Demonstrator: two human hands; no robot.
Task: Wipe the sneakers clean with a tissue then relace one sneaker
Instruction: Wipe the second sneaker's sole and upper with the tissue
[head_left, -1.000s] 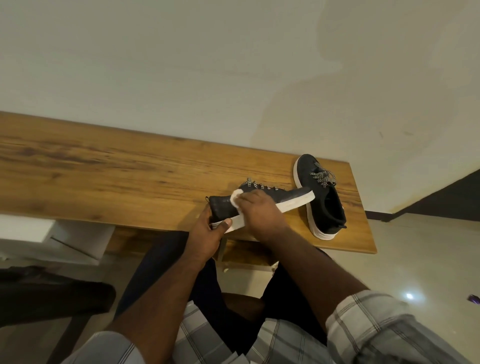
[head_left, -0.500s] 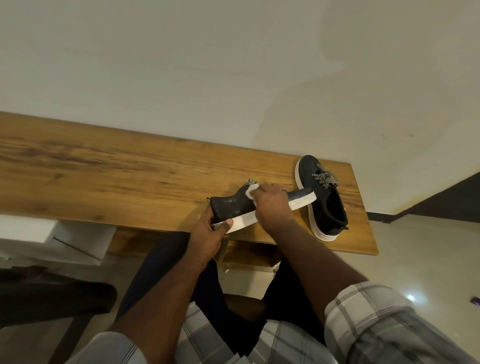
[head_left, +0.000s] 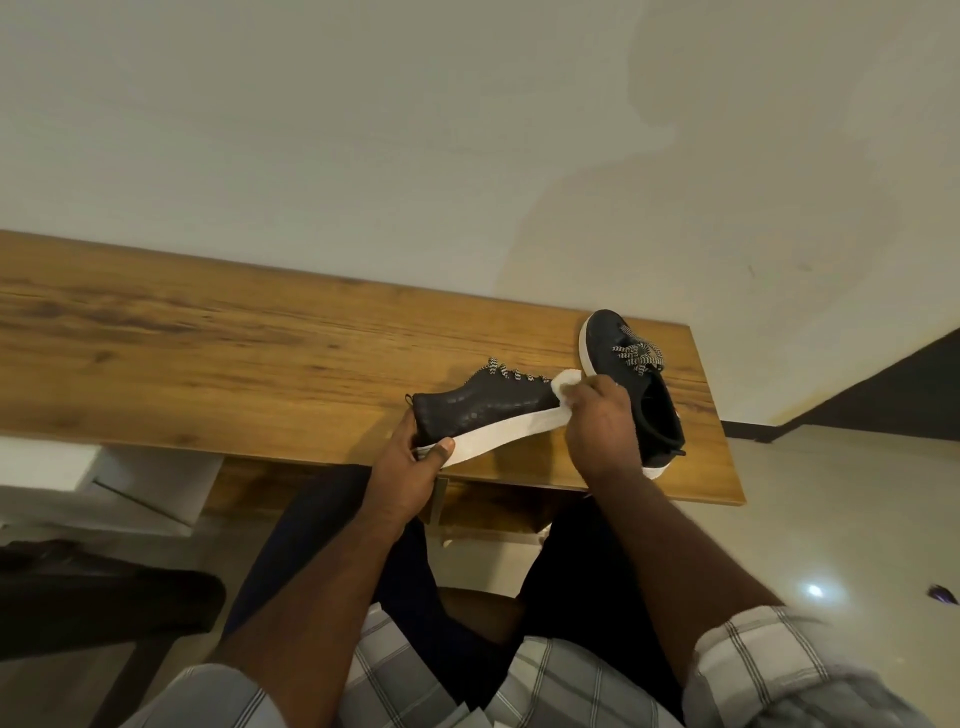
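Observation:
A black sneaker (head_left: 483, 410) with a white sole and patterned laces lies on its side at the front edge of the wooden table (head_left: 208, 358). My left hand (head_left: 410, 462) grips its heel end, thumb on the sole. My right hand (head_left: 602, 421) presses a white tissue (head_left: 722, 378) against the toe end, which it hides. The second black sneaker (head_left: 654, 384) stands upright just to the right, partly behind my right hand.
The table ends close to the right of the second sneaker, with a pale wall behind it. A white cabinet (head_left: 130, 483) stands under the table at left. My legs sit below the front edge, and tiled floor (head_left: 831, 519) spreads to the right.
My right hand has slid the tissue along the sneaker from near the heel rightward to the toe. My left hand has kept its hold on the heel.

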